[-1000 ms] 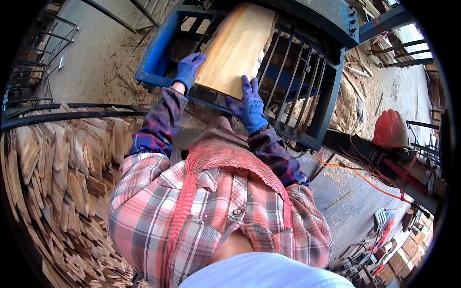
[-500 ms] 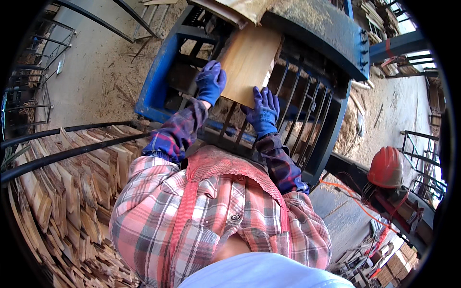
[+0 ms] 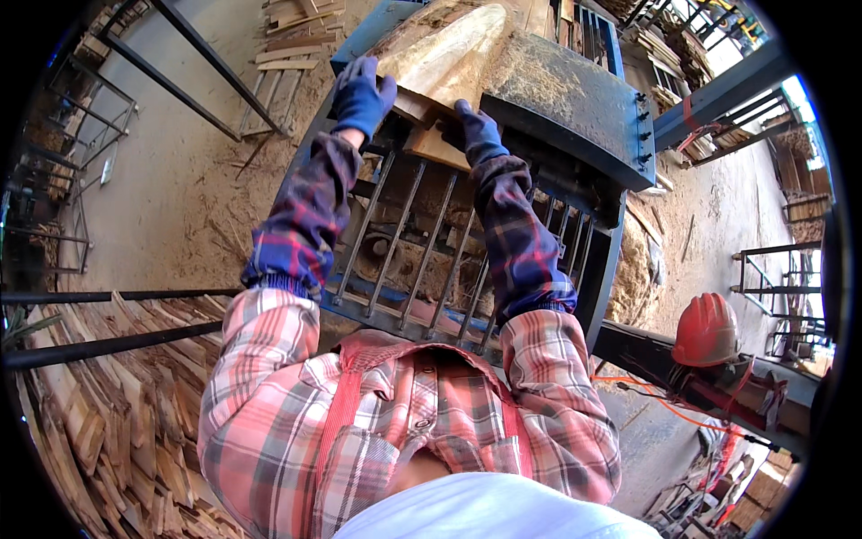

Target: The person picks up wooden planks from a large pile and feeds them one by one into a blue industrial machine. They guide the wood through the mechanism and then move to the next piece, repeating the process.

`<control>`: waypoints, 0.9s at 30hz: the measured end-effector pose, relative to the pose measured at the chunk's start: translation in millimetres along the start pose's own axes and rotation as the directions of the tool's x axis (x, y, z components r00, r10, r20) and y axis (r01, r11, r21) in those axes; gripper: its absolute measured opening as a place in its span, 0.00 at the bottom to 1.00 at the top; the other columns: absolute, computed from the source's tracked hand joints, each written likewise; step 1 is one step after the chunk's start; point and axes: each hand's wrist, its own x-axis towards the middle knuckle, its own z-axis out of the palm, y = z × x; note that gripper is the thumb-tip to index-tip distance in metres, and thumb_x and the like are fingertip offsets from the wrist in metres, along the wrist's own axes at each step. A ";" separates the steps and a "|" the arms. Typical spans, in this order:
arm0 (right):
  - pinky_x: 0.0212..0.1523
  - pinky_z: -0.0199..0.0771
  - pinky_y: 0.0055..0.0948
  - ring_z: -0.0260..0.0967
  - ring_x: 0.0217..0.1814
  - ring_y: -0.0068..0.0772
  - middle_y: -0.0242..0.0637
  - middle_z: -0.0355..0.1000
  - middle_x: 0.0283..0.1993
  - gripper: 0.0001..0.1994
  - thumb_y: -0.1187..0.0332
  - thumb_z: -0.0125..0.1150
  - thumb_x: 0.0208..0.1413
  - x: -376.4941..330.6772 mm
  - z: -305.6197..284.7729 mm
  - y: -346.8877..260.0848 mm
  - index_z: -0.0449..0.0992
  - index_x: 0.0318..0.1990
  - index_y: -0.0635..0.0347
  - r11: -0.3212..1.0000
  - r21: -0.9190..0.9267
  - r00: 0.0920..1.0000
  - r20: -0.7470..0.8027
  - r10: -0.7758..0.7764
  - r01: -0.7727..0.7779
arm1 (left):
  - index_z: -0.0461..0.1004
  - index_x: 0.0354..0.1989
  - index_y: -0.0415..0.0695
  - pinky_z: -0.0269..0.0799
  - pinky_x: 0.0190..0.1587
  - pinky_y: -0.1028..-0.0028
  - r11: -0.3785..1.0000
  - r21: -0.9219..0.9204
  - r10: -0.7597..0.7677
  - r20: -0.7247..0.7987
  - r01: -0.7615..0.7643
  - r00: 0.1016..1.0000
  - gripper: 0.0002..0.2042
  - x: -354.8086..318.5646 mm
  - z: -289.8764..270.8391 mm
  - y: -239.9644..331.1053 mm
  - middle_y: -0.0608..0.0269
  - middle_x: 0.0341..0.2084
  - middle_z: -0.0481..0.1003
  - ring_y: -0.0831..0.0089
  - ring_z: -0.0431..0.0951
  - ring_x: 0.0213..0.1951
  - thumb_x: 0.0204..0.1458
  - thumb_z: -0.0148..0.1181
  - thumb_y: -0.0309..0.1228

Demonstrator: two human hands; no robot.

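Note:
A thick wood slab (image 3: 449,56) with a pale, rough top lies tilted at the far end of a blue machine. My left hand (image 3: 361,99), in a blue-purple glove, grips the slab's near left corner. At its near right edge, my right hand (image 3: 479,135), gloved alike, has its thumb up along the edge; its other fingers are partly hidden in shadow. Below the slab, the near end of a flat board (image 3: 437,147) shows between my hands. Both arms stretch forward over the machine's metal bars (image 3: 420,234).
A sawdust-covered dark housing (image 3: 575,99) stands to the right of the slab. Stacked offcuts (image 3: 117,386) fill the lower left beside black rails (image 3: 117,346). A red hard hat (image 3: 707,330) rests on a beam at right, near an orange cord (image 3: 664,406).
My hands have moved forward from the flat board to the thick slab above it. The board has slid farther away, under the slab. My view has shifted.

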 end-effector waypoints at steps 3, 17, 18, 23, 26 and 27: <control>0.33 0.79 0.30 0.78 0.36 0.36 0.41 0.77 0.42 0.20 0.55 0.60 0.59 -16.0 -23.8 2.1 0.71 0.51 0.60 0.999 0.040 0.998 0.062 0.011 -0.013 | 0.77 0.38 0.42 0.72 0.45 0.61 0.999 -0.002 -0.032 0.007 0.032 0.999 0.14 -11.4 -25.2 18.2 0.51 0.35 0.79 0.52 0.78 0.40 0.47 0.59 0.38; 0.49 0.72 0.27 0.73 0.45 0.26 0.35 0.74 0.48 0.22 0.62 0.64 0.56 -323.7 -143.8 136.9 0.70 0.53 0.66 0.998 0.006 0.998 0.011 0.064 -0.064 | 0.76 0.47 0.36 0.71 0.46 0.77 0.257 -0.614 -0.365 0.653 0.746 0.664 0.17 -246.4 -78.6 134.6 0.66 0.40 0.78 0.79 0.74 0.39 0.55 0.64 0.36; 0.50 0.71 0.25 0.72 0.45 0.25 0.35 0.74 0.48 0.22 0.62 0.64 0.56 -329.8 -138.6 144.1 0.69 0.54 0.66 0.998 -0.004 0.997 0.035 0.065 -0.065 | 0.76 0.47 0.36 0.71 0.45 0.79 0.242 -0.650 -0.389 0.615 0.720 0.686 0.15 -253.9 -96.2 139.5 0.68 0.39 0.77 0.81 0.74 0.39 0.55 0.63 0.34; 0.44 0.74 0.26 0.73 0.43 0.25 0.35 0.73 0.46 0.21 0.65 0.62 0.56 -330.0 -97.8 146.6 0.69 0.55 0.65 0.996 -0.073 0.993 0.105 0.053 -0.045 | 0.76 0.47 0.35 0.69 0.46 0.80 0.182 -0.611 -0.564 0.578 0.771 0.591 0.14 -282.2 -138.2 112.0 0.67 0.40 0.77 0.81 0.73 0.40 0.56 0.63 0.31; 0.47 0.74 0.27 0.72 0.44 0.32 0.40 0.72 0.46 0.33 0.63 0.66 0.50 -302.7 -73.7 168.2 0.61 0.61 0.67 0.888 -0.385 0.967 0.127 -0.219 0.252 | 0.76 0.47 0.34 0.68 0.46 0.80 0.155 -0.582 -0.613 0.578 0.799 0.539 0.15 -294.3 -147.0 73.1 0.67 0.40 0.77 0.80 0.73 0.40 0.55 0.64 0.31; 0.49 0.73 0.28 0.71 0.46 0.34 0.41 0.72 0.47 0.36 0.63 0.67 0.49 -297.7 -64.1 171.5 0.59 0.63 0.67 0.825 -0.470 0.949 0.125 -0.291 0.315 | 0.76 0.46 0.33 0.68 0.46 0.80 0.156 -0.565 -0.621 0.582 0.810 0.525 0.15 -289.6 -151.0 65.9 0.67 0.39 0.77 0.80 0.73 0.40 0.54 0.64 0.31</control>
